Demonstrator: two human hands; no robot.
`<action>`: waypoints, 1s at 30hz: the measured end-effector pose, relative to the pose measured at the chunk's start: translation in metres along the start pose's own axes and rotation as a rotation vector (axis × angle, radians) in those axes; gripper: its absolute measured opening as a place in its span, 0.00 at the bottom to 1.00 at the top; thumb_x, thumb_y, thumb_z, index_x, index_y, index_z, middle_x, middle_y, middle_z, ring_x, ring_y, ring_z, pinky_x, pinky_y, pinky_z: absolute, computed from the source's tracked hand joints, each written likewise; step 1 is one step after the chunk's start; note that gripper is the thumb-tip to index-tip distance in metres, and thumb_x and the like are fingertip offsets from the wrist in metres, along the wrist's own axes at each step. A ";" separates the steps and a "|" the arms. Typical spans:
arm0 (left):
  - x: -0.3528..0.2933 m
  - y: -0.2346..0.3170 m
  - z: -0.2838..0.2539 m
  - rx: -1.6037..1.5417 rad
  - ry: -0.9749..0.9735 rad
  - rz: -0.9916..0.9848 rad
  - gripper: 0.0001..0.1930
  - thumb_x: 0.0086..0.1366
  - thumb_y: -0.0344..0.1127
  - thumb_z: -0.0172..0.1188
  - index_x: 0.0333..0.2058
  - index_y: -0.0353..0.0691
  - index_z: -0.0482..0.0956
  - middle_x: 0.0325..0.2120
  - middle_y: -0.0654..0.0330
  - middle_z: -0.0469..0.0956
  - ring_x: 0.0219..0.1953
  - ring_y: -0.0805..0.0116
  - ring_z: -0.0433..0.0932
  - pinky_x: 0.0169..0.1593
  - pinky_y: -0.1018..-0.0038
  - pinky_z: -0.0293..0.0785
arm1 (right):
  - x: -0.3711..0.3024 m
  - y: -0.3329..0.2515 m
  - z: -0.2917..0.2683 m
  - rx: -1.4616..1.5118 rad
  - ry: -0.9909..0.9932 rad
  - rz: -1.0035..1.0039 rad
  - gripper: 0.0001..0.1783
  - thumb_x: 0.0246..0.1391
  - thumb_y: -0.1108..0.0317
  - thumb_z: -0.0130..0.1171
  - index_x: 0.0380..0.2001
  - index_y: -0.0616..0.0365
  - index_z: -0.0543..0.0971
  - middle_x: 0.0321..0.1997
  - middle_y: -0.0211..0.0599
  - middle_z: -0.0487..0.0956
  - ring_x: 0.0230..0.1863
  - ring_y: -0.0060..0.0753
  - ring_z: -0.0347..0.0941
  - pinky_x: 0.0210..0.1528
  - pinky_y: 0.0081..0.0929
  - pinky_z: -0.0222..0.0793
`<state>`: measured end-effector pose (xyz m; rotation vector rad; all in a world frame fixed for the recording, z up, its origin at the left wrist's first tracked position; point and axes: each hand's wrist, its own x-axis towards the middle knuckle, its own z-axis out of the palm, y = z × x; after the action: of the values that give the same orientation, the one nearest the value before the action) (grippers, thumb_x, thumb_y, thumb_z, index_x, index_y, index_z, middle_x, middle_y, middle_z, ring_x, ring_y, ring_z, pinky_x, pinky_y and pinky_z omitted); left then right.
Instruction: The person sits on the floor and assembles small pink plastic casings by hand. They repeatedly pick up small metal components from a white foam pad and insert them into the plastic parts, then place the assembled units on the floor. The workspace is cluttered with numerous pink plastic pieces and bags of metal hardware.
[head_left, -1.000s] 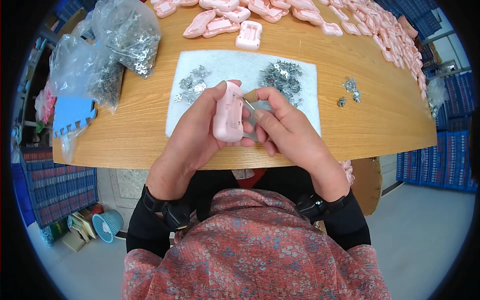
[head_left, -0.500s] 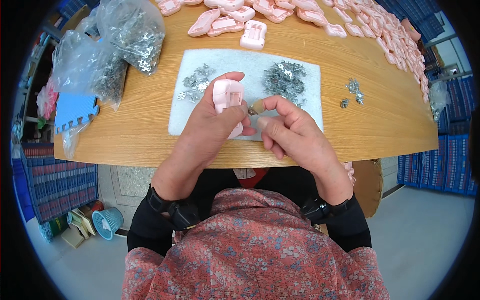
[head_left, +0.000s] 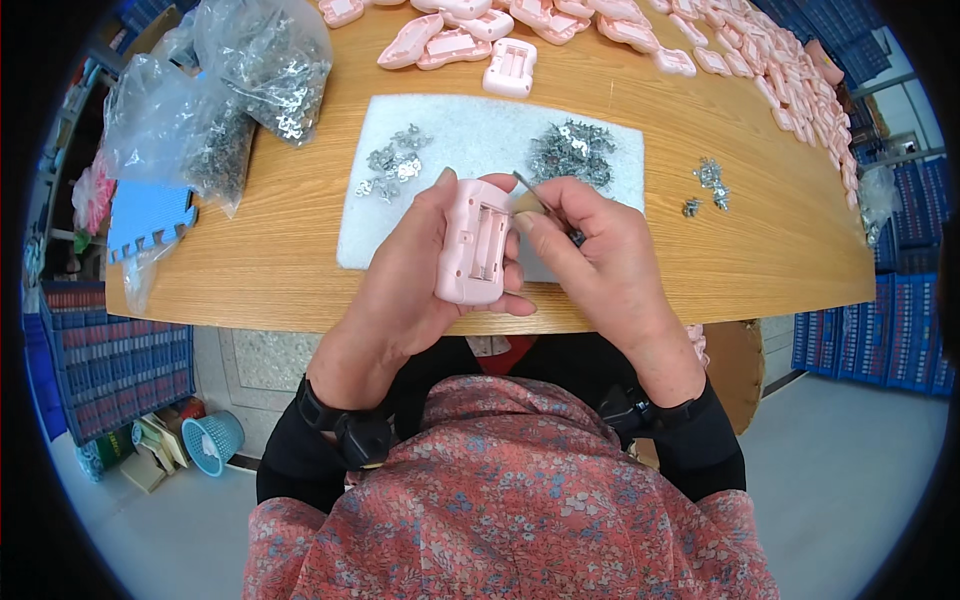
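Observation:
A pale pink plastic casing (head_left: pixel 453 258) lies in my left hand (head_left: pixel 400 262), its battery compartment facing up with metal contacts inside. My left fingers wrap round its edges, with the thumb along the upper left side. At its upper right, my right hand (head_left: pixel 615 255) grips a thin dark metal tool (head_left: pixel 528 187) between thumb and fingers; its exact kind is unclear. A tan cover sits on a right fingertip. Under both hands is a white foam mat (head_left: pixel 480 125), bearing a heap of metal contact pieces (head_left: pixel 570 152) at the right and a looser group (head_left: pixel 395 165) at the left.
Pink casings (head_left: pixel 516 66) are piled along the table's far side and far right. Clear bags (head_left: pixel 265 65) of metal parts and a blue foam tile (head_left: pixel 150 222) lie at the left. A few metal pieces (head_left: pixel 711 178) rest on the wood right of the mat.
My left hand has turned the casing so its compartment shows fully, and the left thumb has moved off it. My right hand has come slightly back, and the metal tool now points up and left.

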<state>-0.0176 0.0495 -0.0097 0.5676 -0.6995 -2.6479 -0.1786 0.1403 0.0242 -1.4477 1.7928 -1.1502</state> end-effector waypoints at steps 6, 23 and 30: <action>-0.001 -0.006 0.004 0.012 0.021 -0.042 0.29 0.76 0.56 0.30 0.58 0.40 0.67 0.38 0.54 0.79 0.35 0.62 0.82 0.38 0.55 0.85 | -0.001 -0.003 0.003 -0.297 0.048 -0.093 0.07 0.55 0.67 0.61 0.33 0.60 0.77 0.25 0.46 0.80 0.28 0.49 0.79 0.30 0.37 0.74; 0.004 -0.011 0.002 0.030 -0.027 0.002 0.28 0.78 0.53 0.28 0.65 0.40 0.57 0.37 0.48 0.79 0.34 0.58 0.82 0.40 0.59 0.83 | -0.004 0.009 -0.002 0.122 0.006 0.131 0.12 0.59 0.70 0.61 0.44 0.64 0.78 0.30 0.35 0.78 0.26 0.23 0.75 0.28 0.23 0.70; 0.003 -0.014 -0.006 0.490 0.099 0.063 0.25 0.77 0.48 0.39 0.63 0.38 0.62 0.43 0.55 0.78 0.40 0.65 0.81 0.42 0.68 0.81 | 0.000 0.013 -0.016 0.615 -0.170 0.432 0.11 0.59 0.68 0.63 0.41 0.62 0.76 0.27 0.23 0.75 0.24 0.11 0.67 0.27 0.11 0.62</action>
<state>-0.0204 0.0573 -0.0223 0.7808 -1.3224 -2.3687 -0.1981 0.1450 0.0206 -0.7309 1.3667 -1.1622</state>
